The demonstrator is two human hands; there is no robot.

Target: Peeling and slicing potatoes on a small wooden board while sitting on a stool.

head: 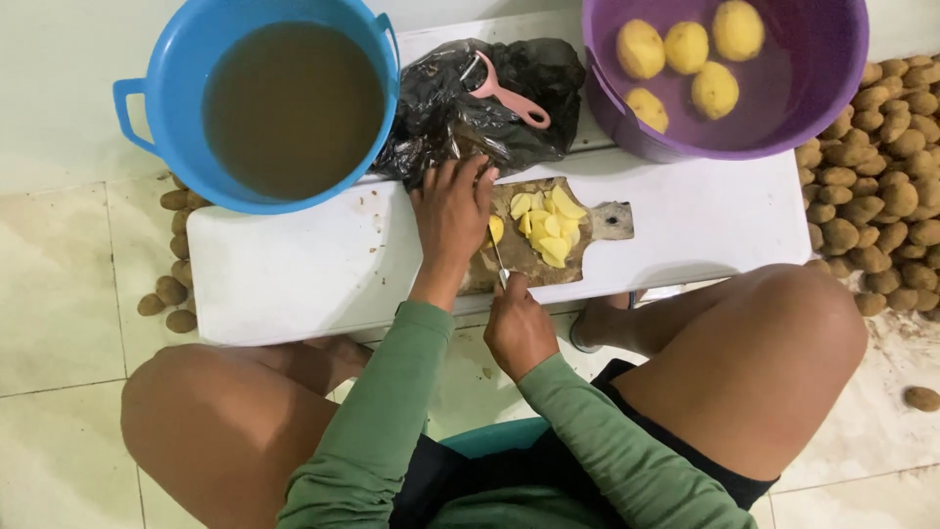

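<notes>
— While the left hand (452,211) presses flat on a potato piece (495,229), where does the knife (499,263) sit?

— Just to the right of those fingers, on the cutting board (519,257). Its blade runs near to far, handle end toward the body, tip toward the piece. The right hand (519,331) has its grip closed around the handle, at the board's near edge.

— So which hand is nearer the piece?

— The left; its grip is spread over the piece, fingers pointing away from the body. The piece shows only as a yellow sliver at the thumb side.

— And the cut slices (548,225)?

— Heaped to the right of the blade, touching one another, on the board's middle. The board's long axis runs left to right across the white tabletop (294,264), handle to the right.

— Any packages?

— 1 black plastic bag (490,103), crumpled, just beyond the board, with a pink peeler (509,96) lying on it. No labels show. A blue tub (176,88) of murky water stands far left, a purple tub (813,88) with 5 peeled potatoes (685,59) far right, and unpeeled potatoes (881,176) are piled on the floor at right.
</notes>
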